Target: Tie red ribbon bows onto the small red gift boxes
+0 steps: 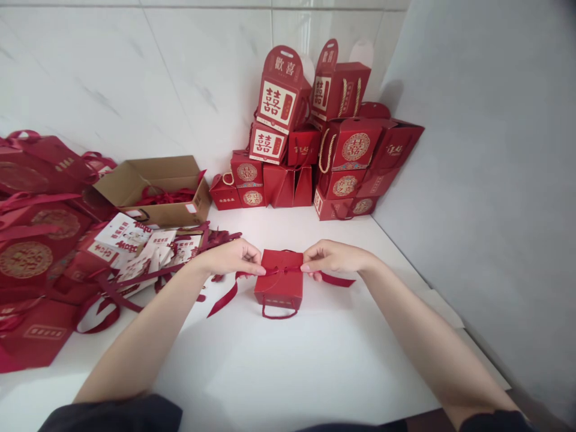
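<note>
A small red gift box [281, 289] with a cord handle at its front lies on the white table between my hands. Across its top runs a dark red ribbon [224, 303], crossed or knotted near the middle of the lid. My left hand [237, 258] pinches the ribbon at the box's left edge, and a loose tail hangs down to the left. On the opposite edge, my right hand [328, 257] pinches the other side, its tail lying out to the right. The fingers of both hands are closed; some are hidden behind the thumbs.
Stacked red boxes [346, 144] stand at the back against the wall. An open cardboard box [180, 213] holds red ribbons. Printed white cards [123, 234] and loose ribbons are spread at left, beside piled red gift boxes [36, 324]. A grey wall [486, 180] bounds the right side.
</note>
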Demonstrator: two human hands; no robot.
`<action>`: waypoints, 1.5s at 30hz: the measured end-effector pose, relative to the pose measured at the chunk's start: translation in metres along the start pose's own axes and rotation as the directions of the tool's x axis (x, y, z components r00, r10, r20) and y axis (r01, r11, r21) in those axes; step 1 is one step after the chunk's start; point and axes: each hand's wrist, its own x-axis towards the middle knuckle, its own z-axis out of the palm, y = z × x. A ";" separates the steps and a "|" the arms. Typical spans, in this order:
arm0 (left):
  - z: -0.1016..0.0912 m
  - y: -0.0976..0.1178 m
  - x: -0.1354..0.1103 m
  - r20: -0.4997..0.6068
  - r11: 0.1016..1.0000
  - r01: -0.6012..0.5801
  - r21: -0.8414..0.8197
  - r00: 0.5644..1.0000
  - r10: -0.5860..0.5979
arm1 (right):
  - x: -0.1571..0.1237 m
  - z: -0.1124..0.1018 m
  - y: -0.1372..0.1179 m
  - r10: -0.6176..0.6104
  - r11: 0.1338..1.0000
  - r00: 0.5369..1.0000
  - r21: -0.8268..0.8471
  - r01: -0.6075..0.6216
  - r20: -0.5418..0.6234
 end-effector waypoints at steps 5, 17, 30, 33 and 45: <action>-0.011 -0.017 0.003 0.120 0.996 0.024 -0.086 0.993 -0.014 | 0.000 0.000 0.003 0.021 1.000 1.000 -0.005 -0.021 -0.012; -0.002 -0.007 0.008 0.052 0.853 -0.504 -0.134 0.856 0.514 | -0.001 0.000 -0.004 0.036 0.999 0.999 -0.020 -0.036 -0.004; 0.030 -0.017 0.033 -0.273 0.900 -0.427 -0.082 0.879 0.392 | 0.002 0.001 0.000 0.036 0.999 0.999 0.029 -0.036 0.005; 0.029 -0.018 0.034 -0.261 0.906 -0.420 -0.056 0.882 0.393 | 0.003 0.001 0.000 0.037 0.999 0.999 0.023 -0.037 0.002; 0.032 -0.014 0.033 -0.266 0.917 -0.399 0.004 0.883 0.386 | -0.011 0.001 -0.017 -0.159 0.962 0.986 0.215 0.168 -0.057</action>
